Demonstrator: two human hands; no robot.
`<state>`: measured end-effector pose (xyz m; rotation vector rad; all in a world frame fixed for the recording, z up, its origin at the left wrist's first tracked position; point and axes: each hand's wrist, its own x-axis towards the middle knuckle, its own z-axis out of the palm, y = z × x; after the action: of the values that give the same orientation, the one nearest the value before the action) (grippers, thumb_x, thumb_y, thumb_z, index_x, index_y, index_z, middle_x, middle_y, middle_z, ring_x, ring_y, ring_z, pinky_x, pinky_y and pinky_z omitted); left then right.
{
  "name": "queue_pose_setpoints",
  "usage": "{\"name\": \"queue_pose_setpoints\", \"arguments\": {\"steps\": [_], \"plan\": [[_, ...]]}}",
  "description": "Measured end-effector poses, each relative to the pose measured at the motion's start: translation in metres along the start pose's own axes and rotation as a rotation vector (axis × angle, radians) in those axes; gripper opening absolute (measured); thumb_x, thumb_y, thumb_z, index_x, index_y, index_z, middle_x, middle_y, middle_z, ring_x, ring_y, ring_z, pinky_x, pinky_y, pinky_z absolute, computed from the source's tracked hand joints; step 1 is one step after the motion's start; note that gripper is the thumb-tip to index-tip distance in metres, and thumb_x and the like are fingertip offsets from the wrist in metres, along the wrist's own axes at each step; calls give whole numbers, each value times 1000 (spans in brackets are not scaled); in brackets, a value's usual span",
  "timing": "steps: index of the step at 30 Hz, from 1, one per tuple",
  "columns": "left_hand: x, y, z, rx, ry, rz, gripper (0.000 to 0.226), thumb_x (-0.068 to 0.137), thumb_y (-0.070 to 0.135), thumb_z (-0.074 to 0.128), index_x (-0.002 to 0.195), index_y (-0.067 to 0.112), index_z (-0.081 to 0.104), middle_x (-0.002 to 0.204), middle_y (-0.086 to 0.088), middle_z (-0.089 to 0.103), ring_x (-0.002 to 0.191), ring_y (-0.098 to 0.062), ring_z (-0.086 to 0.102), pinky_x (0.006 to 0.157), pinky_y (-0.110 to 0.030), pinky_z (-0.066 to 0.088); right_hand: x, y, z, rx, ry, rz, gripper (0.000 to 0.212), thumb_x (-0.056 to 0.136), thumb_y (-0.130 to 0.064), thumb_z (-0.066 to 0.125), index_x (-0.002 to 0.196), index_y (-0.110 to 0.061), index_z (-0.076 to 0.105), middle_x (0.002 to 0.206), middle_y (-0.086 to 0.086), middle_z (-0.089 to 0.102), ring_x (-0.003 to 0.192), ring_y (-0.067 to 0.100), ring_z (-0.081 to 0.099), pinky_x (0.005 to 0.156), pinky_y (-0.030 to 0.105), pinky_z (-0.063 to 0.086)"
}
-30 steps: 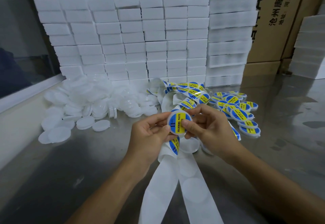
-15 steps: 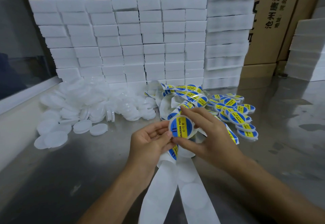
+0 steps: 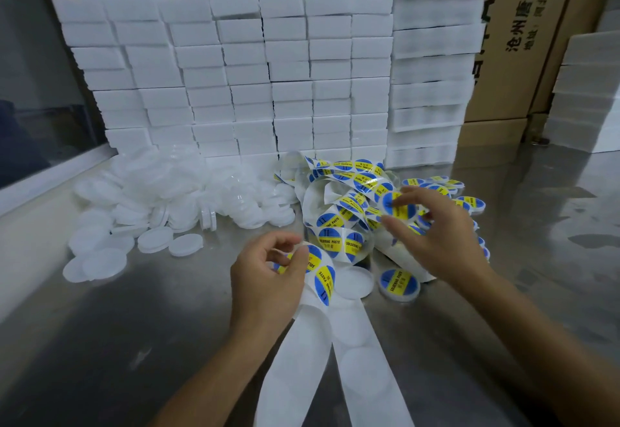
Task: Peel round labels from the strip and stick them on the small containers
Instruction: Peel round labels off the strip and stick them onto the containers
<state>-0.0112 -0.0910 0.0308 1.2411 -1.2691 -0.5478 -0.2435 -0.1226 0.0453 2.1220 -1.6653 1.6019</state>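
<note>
head cam | looks fwd+down | close over steel table (image 3: 134,342) | single view

The round labels (image 3: 330,237) are blue with a yellow band carrying black lettering, on a white backing strip (image 3: 369,369). Plain containers (image 3: 154,240) and stacked foam blocks (image 3: 241,67) are white; the table (image 3: 100,342) is grey metal; cartons (image 3: 523,24) are brown with black print.
</note>
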Motion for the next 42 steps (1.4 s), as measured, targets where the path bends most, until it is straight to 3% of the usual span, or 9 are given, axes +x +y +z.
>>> {"name": "queue_pose_setpoints", "arguments": {"steps": [5,9,14,18,22,29,34,37,42], "plan": [[2,-6,-2,172,-75,-148,30,68,43,81,88,32,63,79,9,58,66,-2,56,58,-14,40,15,49,-13,-213,59,178,17,80,-31,78,85,-18,68,104,2,58,93,21,59,74,33,44],[2,-9,-3,154,-161,-185,30,67,41,83,86,27,65,70,8,65,58,5,59,49,-6,40,14,68,-9,-304,63,281,17,83,-36,73,85,-22,64,104,4,60,85,22,56,70,32,39],[4,-10,-4,-3,-173,-250,24,71,26,84,87,23,66,74,3,72,62,-9,70,64,-29,55,11,74,-7,-390,-100,410,22,89,-36,66,101,-18,70,113,8,62,93,31,60,76,39,49],[6,-10,-6,-65,-149,-289,23,74,27,82,91,21,67,79,2,74,66,-9,71,64,-29,55,14,60,-7,-422,8,310,18,90,-24,63,102,-13,72,105,13,68,94,36,61,82,46,50],[8,-11,-7,-64,-152,-288,21,76,23,81,92,20,67,84,2,73,67,-9,72,62,-26,56,13,23,-3,-271,159,58,8,87,-14,68,91,-9,73,93,9,72,91,31,62,78,38,45],[7,-8,-8,-183,-135,-310,21,77,22,80,94,17,68,82,1,75,69,-14,73,52,-23,54,-17,-55,15,143,-171,-43,25,88,-42,62,105,-24,64,66,-12,66,61,8,61,61,30,50],[8,-6,-9,-333,-133,-359,19,81,15,77,97,15,67,89,-7,75,67,-19,72,58,-29,55,-35,-65,32,155,-459,25,55,71,-74,60,118,-47,47,84,-16,66,82,-2,62,67,18,51],[9,-5,-9,-387,-141,-385,19,82,11,75,98,12,65,90,-9,75,67,-21,73,55,-27,55,-35,-64,36,421,-537,159,54,72,-48,81,116,-41,51,82,-6,69,70,6,61,66,23,53],[9,-2,-8,-466,-151,-386,29,79,15,77,101,6,60,93,-16,72,66,-29,73,53,-31,57,-34,-68,38,651,-398,278,25,78,-15,80,96,-11,62,81,14,74,70,32,68,66,40,57]]}}
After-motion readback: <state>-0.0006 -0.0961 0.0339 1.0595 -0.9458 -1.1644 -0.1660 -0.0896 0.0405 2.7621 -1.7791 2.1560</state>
